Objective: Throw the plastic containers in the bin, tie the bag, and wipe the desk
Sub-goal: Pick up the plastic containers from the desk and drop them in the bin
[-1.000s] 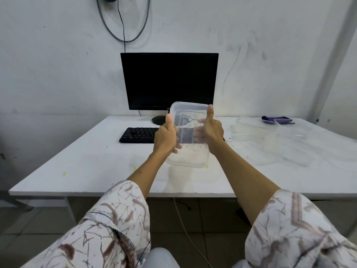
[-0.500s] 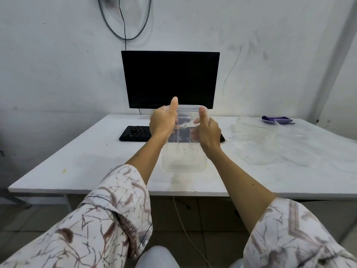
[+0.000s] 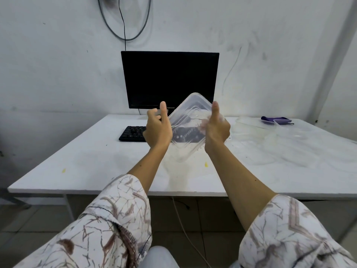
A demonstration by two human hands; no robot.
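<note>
Head view: clear plastic container (image 3: 190,120) held up in the air above the desk (image 3: 96,151), in front of the monitor (image 3: 170,78), tilted so one corner points up and one down. Right hand (image 3: 217,128) grips its right edge, thumb up, fingers curled behind the plastic. Left hand (image 3: 157,128) sits at the container's left edge, thumb up, fingers curled; whether it actually grips the plastic or just touches it, can't tell. Black keyboard (image 3: 132,133) lies on the desk in front of the monitor, partly hidden behind the left hand. More clear plastic containers (image 3: 251,128) rest on the desk to the right of the monitor, near the back edge. Purple item (image 3: 275,119) lies just behind them by the wall. Small yellow specks on the desk surface, one toward the front left and one below the held container. Cable loop (image 3: 123,20) hangs on the wall above the monitor. Patterned sleeves (image 3: 116,219) on both arms.
</note>
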